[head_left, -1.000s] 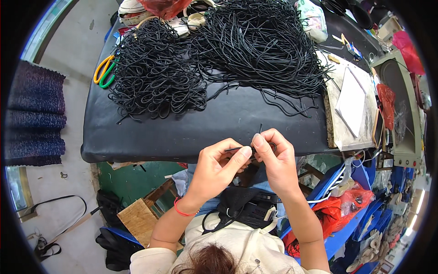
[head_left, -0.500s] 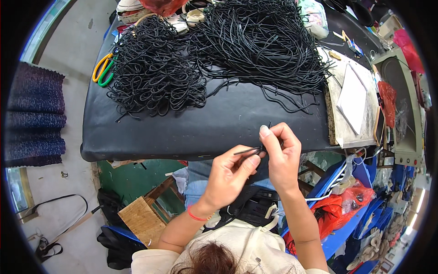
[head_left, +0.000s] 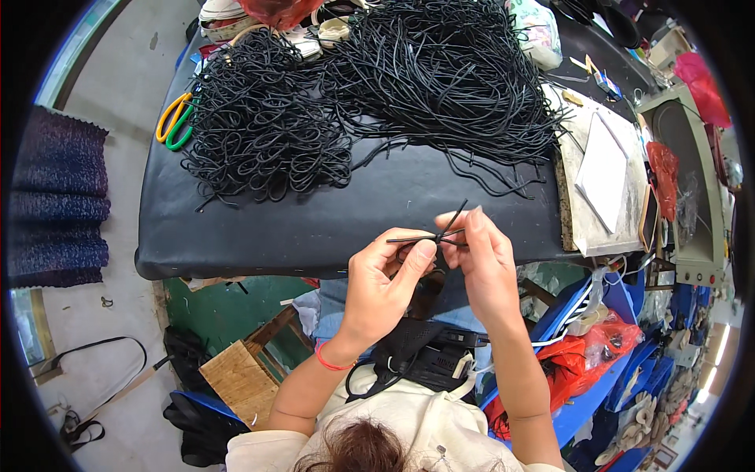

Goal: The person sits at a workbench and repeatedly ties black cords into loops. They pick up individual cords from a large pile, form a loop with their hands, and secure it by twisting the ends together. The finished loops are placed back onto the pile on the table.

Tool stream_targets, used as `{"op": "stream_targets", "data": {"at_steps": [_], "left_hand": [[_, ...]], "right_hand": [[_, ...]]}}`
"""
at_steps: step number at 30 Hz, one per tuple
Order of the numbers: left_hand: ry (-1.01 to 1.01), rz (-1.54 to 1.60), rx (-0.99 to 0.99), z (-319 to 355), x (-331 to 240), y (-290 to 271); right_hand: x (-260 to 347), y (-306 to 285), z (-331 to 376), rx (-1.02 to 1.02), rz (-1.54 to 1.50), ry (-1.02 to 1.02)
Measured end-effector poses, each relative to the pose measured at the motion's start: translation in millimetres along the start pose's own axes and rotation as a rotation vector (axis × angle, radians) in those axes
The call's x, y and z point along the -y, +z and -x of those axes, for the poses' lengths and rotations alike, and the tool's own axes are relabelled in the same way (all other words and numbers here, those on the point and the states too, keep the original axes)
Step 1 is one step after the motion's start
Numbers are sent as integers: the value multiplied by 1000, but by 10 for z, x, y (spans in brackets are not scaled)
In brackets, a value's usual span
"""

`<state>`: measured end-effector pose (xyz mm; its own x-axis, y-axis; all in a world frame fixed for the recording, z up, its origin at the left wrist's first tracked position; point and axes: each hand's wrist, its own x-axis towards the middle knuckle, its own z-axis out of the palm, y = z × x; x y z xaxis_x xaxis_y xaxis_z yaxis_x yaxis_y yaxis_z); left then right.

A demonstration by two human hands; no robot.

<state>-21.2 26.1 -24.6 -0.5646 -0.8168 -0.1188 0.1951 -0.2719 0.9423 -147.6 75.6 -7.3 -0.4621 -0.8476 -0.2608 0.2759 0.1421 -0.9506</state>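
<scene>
While the two big heaps of loose black cords [head_left: 370, 102] are lying farther back on the black padded table [head_left: 314, 220], we are pinching a short black cord [head_left: 440, 234] between both hands just above the table's near edge. Our left hand [head_left: 385, 287] and right hand [head_left: 484, 263] are both gripping it, its ends crossing above our fingertips.

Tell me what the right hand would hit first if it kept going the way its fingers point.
Probably the black tabletop, then the straight cord pile; depth is unclear. The right hand points up-left.
</scene>
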Motion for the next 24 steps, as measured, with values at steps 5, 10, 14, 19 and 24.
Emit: {"op": "stream_targets", "data": {"at_steps": [5, 10, 14, 19, 24], "left_hand": [[45, -102, -75, 8, 4, 45], [109, -280, -158, 15, 37, 144], [74, -229, -158, -5, 22, 165], [-14, -208, -114, -42, -43, 136], [-54, -162, -80, -86, -5, 45]], "right_hand": [[21, -32, 94, 85, -36, -28], [-37, 55, 146, 40, -22, -112], [-54, 89, 173, 24, 46, -153], [-90, 88, 188, 35, 88, -155], [-156, 124, 188, 38, 78, -151]]}}
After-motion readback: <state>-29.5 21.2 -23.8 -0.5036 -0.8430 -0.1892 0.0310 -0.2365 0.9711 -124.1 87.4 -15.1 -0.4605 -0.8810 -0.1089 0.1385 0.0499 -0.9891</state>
